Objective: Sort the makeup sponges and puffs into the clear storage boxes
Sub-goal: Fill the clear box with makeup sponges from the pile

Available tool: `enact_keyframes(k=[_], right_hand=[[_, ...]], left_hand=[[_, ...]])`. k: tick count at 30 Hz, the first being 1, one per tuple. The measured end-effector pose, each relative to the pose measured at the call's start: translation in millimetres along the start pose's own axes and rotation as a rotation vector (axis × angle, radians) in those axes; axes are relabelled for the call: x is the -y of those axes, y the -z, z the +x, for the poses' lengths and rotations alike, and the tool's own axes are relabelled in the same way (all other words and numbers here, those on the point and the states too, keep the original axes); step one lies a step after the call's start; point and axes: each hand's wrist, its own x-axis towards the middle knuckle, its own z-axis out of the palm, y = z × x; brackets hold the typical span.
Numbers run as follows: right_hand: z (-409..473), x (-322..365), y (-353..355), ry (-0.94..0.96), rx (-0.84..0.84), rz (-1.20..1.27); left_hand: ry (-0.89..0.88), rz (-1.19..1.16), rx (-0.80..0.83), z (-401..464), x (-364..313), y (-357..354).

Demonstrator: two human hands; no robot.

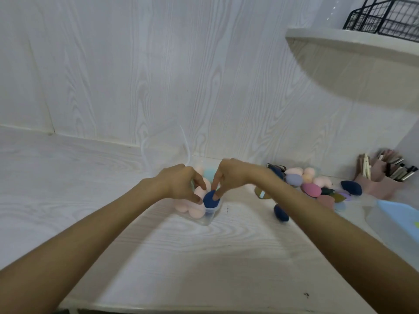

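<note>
head view, forward and downward

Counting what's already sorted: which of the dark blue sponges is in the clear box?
The dark blue sponge under both hands, at the clear box's near corner beside pink ones. The other two lie loose on the table to the right.

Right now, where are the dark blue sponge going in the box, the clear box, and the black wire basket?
dark blue sponge [210, 198], head view, rounded top.
clear box [209, 217], head view, front wall.
black wire basket [385, 18], head view, front mesh.
</note>
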Motion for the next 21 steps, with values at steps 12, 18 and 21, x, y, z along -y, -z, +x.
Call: enact_keyframes(k=[12,18,21], right_hand=[[-59.1,-127.7,-37.5,-0.516,0.084,0.251],[-50.1,-127.0,-42.8,-0.462,0.035,0.158],[-53.3,-133.2,-34.9,-0.419,0.024,0.280]], left_hand=[[-0.042,0.062,0.080,-32.4,-19.5,12.7],[-0.238,0.255,-0.102,-26.6,-39.0,-8.6],[-0.344,0.305,-0.053,-18.9,-38.0,-6.7]])
